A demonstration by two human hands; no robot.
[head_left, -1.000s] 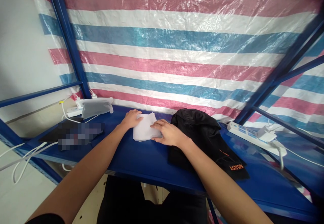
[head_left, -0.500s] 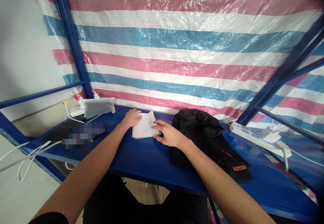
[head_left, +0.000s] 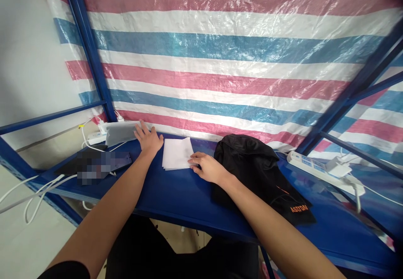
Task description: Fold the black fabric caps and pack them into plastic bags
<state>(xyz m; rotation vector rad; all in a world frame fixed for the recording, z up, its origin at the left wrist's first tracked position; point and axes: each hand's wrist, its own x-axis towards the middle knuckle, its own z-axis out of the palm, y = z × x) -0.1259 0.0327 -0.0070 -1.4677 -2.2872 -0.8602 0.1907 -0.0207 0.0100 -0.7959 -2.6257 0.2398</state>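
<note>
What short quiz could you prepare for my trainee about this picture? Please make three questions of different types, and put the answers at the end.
1. Whose fingertips are at the white paper?
A) the left hand's only
B) the right hand's only
C) those of both hands

2. True or false: from the wearer's view, the black garment lies to the right of the white paper.

3. How are the fingers of the left hand held?

Key
1: B; the right hand is at the paper's right edge.
2: True.
3: Spread apart; whether they touch the pale pouch-like item cannot be told.
</note>
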